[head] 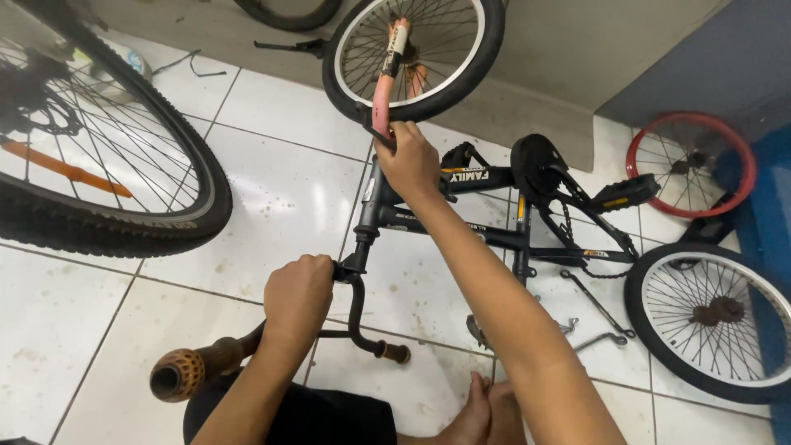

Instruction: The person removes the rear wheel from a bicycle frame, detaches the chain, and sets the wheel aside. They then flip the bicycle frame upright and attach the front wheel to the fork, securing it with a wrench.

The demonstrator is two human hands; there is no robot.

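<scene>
So there's a small black kids' bike (494,235) lying on its side on the white tiled floor (272,206), front end toward the wall. The left hand (298,298) is wrapped tight around the black handlebar (356,317), fingers curled shut on the bar near the stem. The brown rubber grip (185,371) on that bar's near end pokes out toward the camera. The right hand (409,163) is up at the pink fork (384,95), fingers closed on its lower end just above the head tube, with the front wheel (414,53) sitting in the fork against the step.

Labels: the fork has a white sticker strip near the top, and the frame's top tube carries a white and yellow decal, plus a small yellow-ish one down by the chain stay.

The rear wheel (713,317) is at the right, and a bare red rim (688,163) leans nearby. A couple of wrenches (597,309) lie on the tiles beside the frame. A big knobby-tyred wheel (99,156) stands at the left. No boxes or containers I can make out.
</scene>
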